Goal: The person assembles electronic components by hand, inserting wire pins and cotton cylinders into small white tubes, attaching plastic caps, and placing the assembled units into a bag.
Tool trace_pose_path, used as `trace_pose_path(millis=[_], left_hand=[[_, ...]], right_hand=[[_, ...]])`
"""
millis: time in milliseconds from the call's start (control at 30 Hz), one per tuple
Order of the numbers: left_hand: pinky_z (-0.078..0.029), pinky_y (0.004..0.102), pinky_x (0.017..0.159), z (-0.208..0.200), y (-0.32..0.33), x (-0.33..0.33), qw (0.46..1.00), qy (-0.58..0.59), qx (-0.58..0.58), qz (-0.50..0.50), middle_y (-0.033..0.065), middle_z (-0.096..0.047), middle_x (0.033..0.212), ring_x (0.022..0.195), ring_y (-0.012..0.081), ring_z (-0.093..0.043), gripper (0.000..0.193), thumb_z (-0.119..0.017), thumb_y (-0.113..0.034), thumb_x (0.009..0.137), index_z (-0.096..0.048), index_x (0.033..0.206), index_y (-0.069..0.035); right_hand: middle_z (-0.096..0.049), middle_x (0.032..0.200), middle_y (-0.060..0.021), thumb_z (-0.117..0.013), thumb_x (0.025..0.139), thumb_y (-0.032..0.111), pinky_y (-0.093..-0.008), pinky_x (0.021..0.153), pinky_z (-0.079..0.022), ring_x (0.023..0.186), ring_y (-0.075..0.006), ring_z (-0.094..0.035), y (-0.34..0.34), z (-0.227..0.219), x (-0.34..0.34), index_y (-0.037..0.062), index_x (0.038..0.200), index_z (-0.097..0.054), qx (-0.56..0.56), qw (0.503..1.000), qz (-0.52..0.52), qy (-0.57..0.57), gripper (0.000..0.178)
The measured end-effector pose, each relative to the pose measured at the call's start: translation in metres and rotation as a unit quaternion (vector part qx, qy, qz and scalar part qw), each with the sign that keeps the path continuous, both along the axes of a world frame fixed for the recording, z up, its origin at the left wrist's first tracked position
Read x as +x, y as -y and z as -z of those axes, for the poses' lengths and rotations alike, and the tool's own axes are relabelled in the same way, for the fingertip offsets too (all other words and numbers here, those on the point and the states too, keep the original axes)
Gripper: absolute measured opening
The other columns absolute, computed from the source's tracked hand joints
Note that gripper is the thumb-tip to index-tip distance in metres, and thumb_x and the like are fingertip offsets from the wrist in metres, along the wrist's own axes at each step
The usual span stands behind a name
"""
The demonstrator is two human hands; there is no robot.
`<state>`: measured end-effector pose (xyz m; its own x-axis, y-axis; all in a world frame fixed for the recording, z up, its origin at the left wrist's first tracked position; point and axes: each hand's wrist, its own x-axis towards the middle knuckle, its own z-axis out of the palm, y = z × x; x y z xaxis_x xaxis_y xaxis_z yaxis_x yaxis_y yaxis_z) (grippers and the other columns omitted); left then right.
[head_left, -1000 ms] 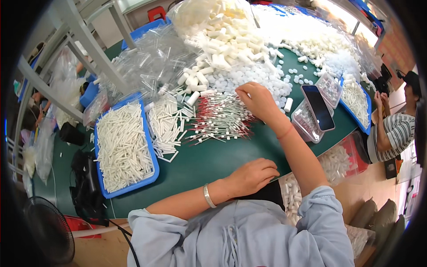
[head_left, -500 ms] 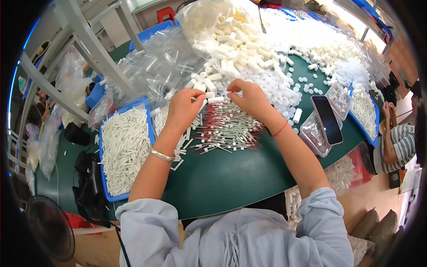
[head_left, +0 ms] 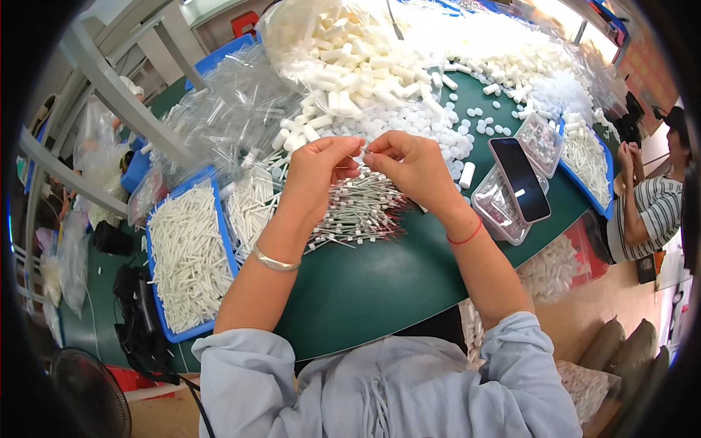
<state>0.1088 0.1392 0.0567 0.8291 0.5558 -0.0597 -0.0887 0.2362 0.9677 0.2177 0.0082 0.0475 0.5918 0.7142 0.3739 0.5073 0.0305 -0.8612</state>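
Note:
My left hand [head_left: 319, 174] and my right hand [head_left: 415, 169] meet fingertip to fingertip, both closed in a pinch. Between them shows a small white piece [head_left: 363, 150], too small to tell its kind. Below the hands lies a heap of thin wire-like leads [head_left: 358, 212] in red, white and green, with small white ends. Just beyond my fingers are white cylinders [head_left: 310, 133] and a spread of small translucent white caps [head_left: 409, 124]. Slim white tubes [head_left: 252, 201] lie loose to the left of my left hand.
A blue tray [head_left: 232, 252] holds many white tubes. On the right, a phone [head_left: 520, 179] leans on a clear plastic box [head_left: 498, 212]; past it is another blue tray [head_left: 610, 197]. Clear bags [head_left: 226, 102] and a grey metal frame [head_left: 120, 95] stand left. A person in stripes [head_left: 650, 212] sits at right.
My hands have come together from apart, fingertips now meeting over the far edge of the lead heap. The view has shifted slightly, moving the table's things leftward and up.

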Motion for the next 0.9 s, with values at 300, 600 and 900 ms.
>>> trace_pose_path(millis=[300,600,900], left_hand=[[-0.05,0.0288,0.064,0.018,-0.022,0.051,0.945,-0.05,0.317,-0.06,0.0056,-0.065,0.079,0.069,0.013,-0.061,0.02,-0.067,-0.019,0.084,-0.068,0.092,-0.001],[-0.05,0.0423,0.073,0.059,0.017,0.1,0.682,-0.166,0.708,0.081,0.0121,-0.063,0.085,0.087,0.0319,-0.063,0.019,-0.071,-0.019,0.075,-0.065,0.089,-0.009],[-0.047,0.0285,0.056,0.035,0.001,0.088,0.898,-0.067,0.432,0.049,0.0059,-0.063,0.074,0.062,0.0137,-0.06,0.019,-0.066,-0.013,0.082,-0.064,0.096,0.001]], right_hand=[[-0.066,0.077,-0.0021,-0.073,0.081,0.013,-0.0204,0.063,-0.045,0.068,-0.0059,-0.058,0.016,-0.005,0.022,0.0007,0.09,-0.069,0.174,0.974,0.119,-0.082,0.016],[-0.063,0.085,0.0017,-0.068,0.087,0.011,-0.0193,0.066,-0.043,0.073,-0.0037,-0.053,0.024,0.004,0.039,0.0021,0.096,-0.065,0.308,0.924,0.125,-0.19,0.013],[-0.066,0.077,-0.0067,-0.065,0.086,0.011,-0.0239,0.06,-0.047,0.068,-0.007,-0.058,0.006,0.021,0.027,-0.0022,0.097,-0.062,0.249,0.95,0.143,-0.122,0.018]])
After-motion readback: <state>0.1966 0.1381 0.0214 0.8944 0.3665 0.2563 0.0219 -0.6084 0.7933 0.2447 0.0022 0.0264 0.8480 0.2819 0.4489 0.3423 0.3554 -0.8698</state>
